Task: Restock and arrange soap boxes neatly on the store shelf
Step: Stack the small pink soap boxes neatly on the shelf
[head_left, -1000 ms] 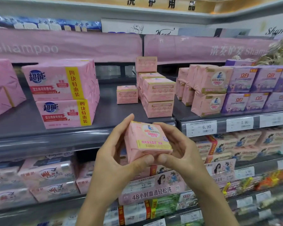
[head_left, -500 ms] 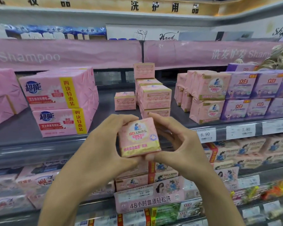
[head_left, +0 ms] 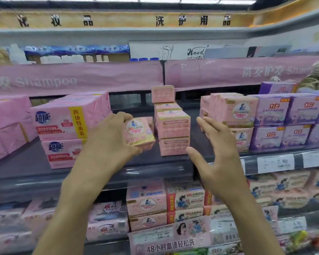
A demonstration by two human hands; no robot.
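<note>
In the head view, the left hand (head_left: pixel 107 142) gripped a small pink soap box (head_left: pixel 139 132), fingers curled over its top edge and the thumb under its lower edge, the printed face turned toward the camera. The box was raised in front of the shelf (head_left: pixel 44 179), above its front edge and not resting on it. The right hand (head_left: pixel 217 153) was spread wide, fingers straight and apart, holding nothing and clear of the box. Between the two hands, a little farther back, a stack of pink soap boxes (head_left: pixel 173 129) stood on the shelf, with one more box perched higher behind it. Beyond the left hand lay two large pink multipacks (head_left: pixel 63 126), one on top of the other. Beyond the right hand stood pink boxes (head_left: pixel 238 111) with a round emblem, then purple boxes (head_left: pixel 287 122) farther out. Just outside the right wrist, a blurred price tag (head_left: pixel 275 163) sat on the shelf edge. Below both forearms, a lower shelf carried more pink soap packs (head_left: pixel 147 205)
</note>
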